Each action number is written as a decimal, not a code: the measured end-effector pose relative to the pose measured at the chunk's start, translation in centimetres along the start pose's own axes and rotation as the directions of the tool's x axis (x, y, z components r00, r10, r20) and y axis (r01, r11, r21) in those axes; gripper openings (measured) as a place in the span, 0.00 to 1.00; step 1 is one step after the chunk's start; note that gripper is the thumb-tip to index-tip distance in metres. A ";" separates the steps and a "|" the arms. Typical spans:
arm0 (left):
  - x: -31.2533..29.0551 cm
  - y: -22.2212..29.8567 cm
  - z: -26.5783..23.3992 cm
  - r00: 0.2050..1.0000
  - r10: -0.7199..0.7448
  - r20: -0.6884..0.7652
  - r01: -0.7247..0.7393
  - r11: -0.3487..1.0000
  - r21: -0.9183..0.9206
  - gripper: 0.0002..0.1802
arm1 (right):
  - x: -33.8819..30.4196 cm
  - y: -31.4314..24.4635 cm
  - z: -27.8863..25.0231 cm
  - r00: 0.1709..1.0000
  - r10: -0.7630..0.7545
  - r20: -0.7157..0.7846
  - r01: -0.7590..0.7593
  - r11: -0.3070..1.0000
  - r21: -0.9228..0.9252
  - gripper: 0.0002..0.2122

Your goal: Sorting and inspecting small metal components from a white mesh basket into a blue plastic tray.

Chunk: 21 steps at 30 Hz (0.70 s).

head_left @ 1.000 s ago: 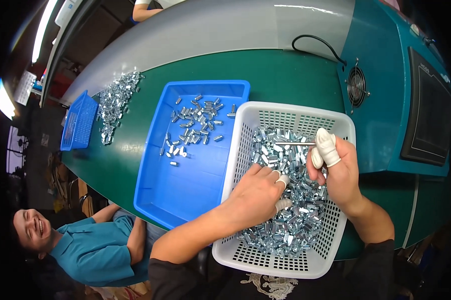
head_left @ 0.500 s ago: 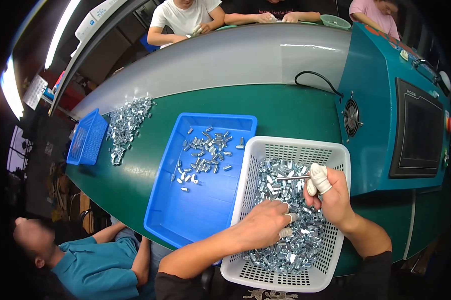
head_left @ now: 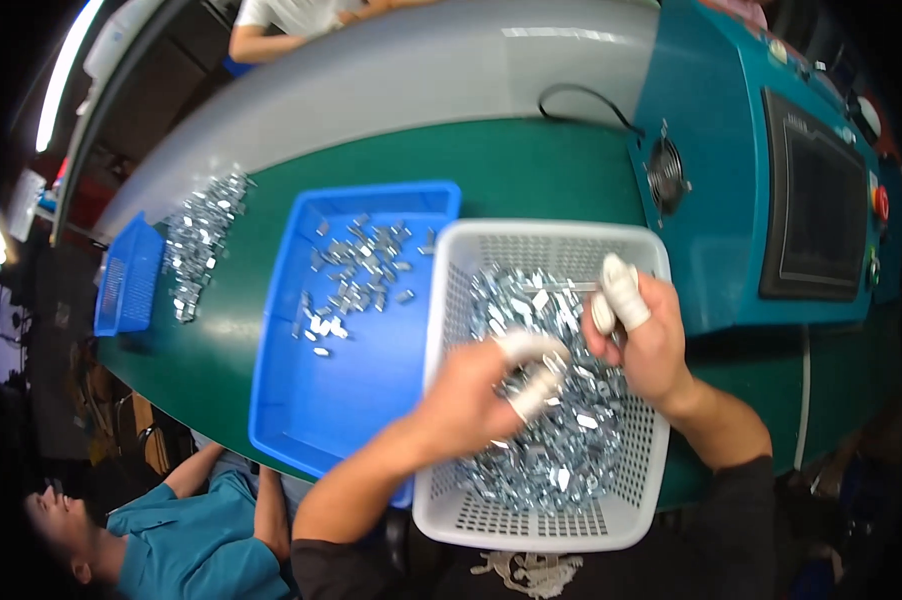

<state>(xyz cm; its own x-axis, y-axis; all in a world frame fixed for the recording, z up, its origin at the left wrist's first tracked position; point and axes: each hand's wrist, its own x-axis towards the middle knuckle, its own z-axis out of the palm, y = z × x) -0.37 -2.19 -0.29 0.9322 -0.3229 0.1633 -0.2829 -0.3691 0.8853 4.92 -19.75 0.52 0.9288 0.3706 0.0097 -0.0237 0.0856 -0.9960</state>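
My right hand (head_left: 639, 330), with white finger cots, is closed around a thin metal rod (head_left: 563, 287). The rod points left over a white perforated basket (head_left: 453, 300). Small shiny metal pieces (head_left: 561, 465), like long hex nuts, lie heaped in that basket. Just left of the right hand, my left hand (head_left: 476, 392) hovers over the heap, smeared by motion. White cots cover its thumb and a finger; whether a piece is between them I cannot make out. A blue tray (head_left: 336, 415) beside the basket holds more loose metal pieces (head_left: 361, 262).
A teal machine (head_left: 716, 240) with a dark screen and a fan stands at the right. At the far left are a small blue basket (head_left: 136, 280) and a pile of metal pieces (head_left: 203, 235). A person in a teal shirt (head_left: 196, 535) is at lower left; another works across the table.
The view has shifted, so the scene sits further up and left. My left hand has risen from the heap, its fingers now nearer the right hand. The right hand still grips the rod.
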 end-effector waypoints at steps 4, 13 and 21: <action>0.1 -1.4 -1.1 0.966 -0.050 -0.255 0.003 0.983 -0.183 0.10 | 0.3 0.3 -0.1 1.000 -0.020 0.004 0.020 0.998 0.061 0.19; -0.1 -1.2 -1.7 0.940 0.074 -0.332 -0.114 0.988 -0.102 0.13 | 0.4 0.5 0.3 0.990 -0.013 0.144 0.010 1.000 0.025 0.18; -0.6 -1.0 -1.1 0.959 0.227 -0.173 -0.185 0.956 0.227 0.10 | -0.3 1.2 0.7 0.939 0.053 0.341 -0.015 0.994 -0.111 0.14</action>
<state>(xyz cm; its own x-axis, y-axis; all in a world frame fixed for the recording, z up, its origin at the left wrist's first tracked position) -0.35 -0.66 -0.76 0.8684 -0.2428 0.4324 -0.4945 -0.4910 0.7173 4.33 -19.15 -0.64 0.7445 0.6675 -0.0133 0.0031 -0.0233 -0.9997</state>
